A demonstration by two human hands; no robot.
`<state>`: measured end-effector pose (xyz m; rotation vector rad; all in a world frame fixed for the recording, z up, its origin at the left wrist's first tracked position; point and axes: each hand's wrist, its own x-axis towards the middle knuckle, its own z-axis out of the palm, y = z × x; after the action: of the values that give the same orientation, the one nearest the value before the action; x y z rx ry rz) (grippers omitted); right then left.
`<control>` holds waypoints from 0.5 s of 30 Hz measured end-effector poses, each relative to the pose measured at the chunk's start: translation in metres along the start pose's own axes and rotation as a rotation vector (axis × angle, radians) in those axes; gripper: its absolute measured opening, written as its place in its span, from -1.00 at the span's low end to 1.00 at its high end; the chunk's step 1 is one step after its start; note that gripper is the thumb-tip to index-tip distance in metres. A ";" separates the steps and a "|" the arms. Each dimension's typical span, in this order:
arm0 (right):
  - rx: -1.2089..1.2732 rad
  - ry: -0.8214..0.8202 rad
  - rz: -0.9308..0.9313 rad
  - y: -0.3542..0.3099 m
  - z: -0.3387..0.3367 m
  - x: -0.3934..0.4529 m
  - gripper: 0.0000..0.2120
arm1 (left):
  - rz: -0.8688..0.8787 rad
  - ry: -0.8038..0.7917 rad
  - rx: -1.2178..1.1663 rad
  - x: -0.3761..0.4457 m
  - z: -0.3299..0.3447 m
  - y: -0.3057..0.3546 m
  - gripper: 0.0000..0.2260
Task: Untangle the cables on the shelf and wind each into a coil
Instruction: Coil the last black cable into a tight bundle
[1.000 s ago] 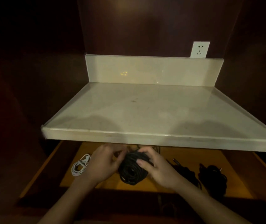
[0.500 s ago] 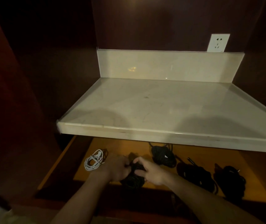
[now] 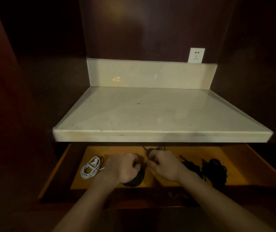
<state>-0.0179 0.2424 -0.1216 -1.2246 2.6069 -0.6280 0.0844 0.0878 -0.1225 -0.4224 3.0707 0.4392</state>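
On the orange lower shelf [image 3: 234, 169] lies a black cable coil [image 3: 136, 179], mostly covered by my left hand [image 3: 124, 167], whose curled fingers grip it. My right hand [image 3: 165, 164] is just to its right, fingers curled and pinching a dark strand near the coil's top. A white coiled cable [image 3: 91, 168] lies to the left. Behind my right hand sits another black bundle [image 3: 151, 150]. Two more black cable bundles lie to the right, one [image 3: 192, 166] partly hidden by my right wrist and one [image 3: 215, 171] further right.
A pale marble shelf [image 3: 150, 136] juts out just above the orange shelf and hides its back part. A white wall socket [image 3: 196, 55] sits on the dark back wall. Dark wooden walls close in on both sides.
The view has tilted up and the hands sit lower in the frame. My hands have drawn slightly apart, the left staying on the black coil, the right shifting to the right.
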 end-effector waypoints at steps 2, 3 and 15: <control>-0.069 0.083 0.012 -0.002 -0.007 -0.018 -0.80 | 0.021 0.033 0.008 -0.008 -0.004 0.008 -0.72; -0.106 0.107 0.017 -0.003 -0.011 -0.026 -0.80 | 0.025 0.049 0.018 -0.011 -0.006 0.011 -0.72; -0.120 0.062 -0.023 0.004 -0.043 -0.105 -0.55 | -0.022 0.021 0.091 -0.075 -0.022 0.063 -0.46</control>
<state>0.0318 0.3381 -0.0855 -1.2909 2.7206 -0.5291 0.1402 0.1597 -0.0809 -0.4606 3.0875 0.2951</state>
